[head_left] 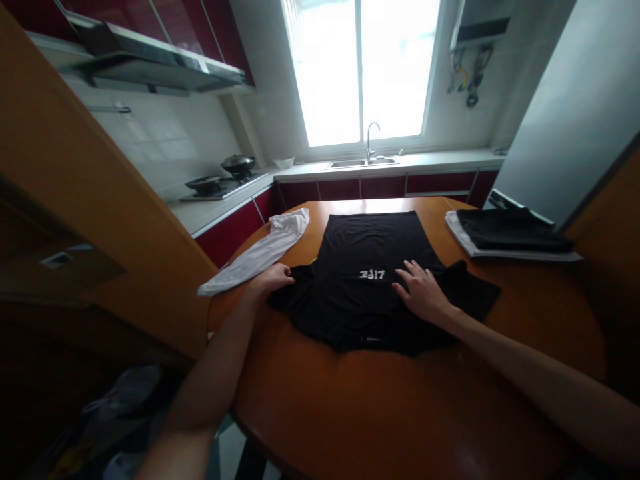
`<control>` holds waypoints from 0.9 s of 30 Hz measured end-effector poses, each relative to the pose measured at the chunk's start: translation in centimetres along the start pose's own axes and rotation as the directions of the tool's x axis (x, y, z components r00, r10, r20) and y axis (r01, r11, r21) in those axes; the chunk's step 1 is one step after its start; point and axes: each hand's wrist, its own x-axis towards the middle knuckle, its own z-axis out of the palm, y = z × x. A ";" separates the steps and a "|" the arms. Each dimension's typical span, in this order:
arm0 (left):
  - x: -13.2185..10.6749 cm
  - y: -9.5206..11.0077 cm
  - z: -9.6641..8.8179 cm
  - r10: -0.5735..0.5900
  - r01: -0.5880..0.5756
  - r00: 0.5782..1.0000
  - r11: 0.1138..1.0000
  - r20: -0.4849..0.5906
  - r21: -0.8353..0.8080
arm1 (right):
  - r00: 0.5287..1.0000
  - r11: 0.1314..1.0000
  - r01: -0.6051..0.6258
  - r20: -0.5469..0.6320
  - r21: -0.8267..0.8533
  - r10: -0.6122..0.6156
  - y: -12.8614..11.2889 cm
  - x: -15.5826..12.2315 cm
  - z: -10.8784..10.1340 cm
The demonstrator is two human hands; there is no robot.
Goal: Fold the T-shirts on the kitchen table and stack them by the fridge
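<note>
A black T-shirt (360, 250) with white lettering on its chest lies spread on the wooden table, its collar toward me and its hem toward the window. My left hand (274, 278) pinches the edge of the sleeve on the left. Flat on the shirt, just right of the lettering, rests my right hand (423, 293) with its fingers apart. The right sleeve is partly bunched beyond that hand.
A white garment (265, 250) lies along the left edge of the round table (400, 407). Folded black and white clothes (515, 233) are stacked at the right. Behind are a counter with a sink (363, 162), a stove with pans (237, 165), and a fridge (565, 113).
</note>
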 end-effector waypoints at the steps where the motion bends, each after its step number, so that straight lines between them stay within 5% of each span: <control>1: 0.0 0.1 0.0 0.008 -0.008 1.000 1.000 -0.019 -0.001 | 1.000 1.000 0.013 -0.017 0.017 -0.012 -0.1 0.0 -0.1; 10: -1.2 2.2 -1.2 0.221 -0.253 0.963 0.937 -0.153 -0.240 | 0.977 0.984 0.149 -0.168 0.098 -0.131 -0.5 0.2 0.1; 18: -0.1 -0.1 -1.0 -0.031 0.034 0.997 0.999 -0.070 0.038 | 0.974 0.978 0.171 -0.171 0.119 -0.149 -0.5 0.2 0.0; 22: 0.1 -0.7 -1.6 -0.064 0.053 0.996 0.985 0.059 0.164 | 0.984 0.981 0.138 -0.127 0.133 -0.122 -0.6 0.1 -0.3; 27: -0.5 -0.1 -1.7 -0.116 0.101 0.987 0.987 0.115 0.121 | 0.987 0.981 0.133 -0.110 0.142 -0.117 -0.6 0.1 -0.3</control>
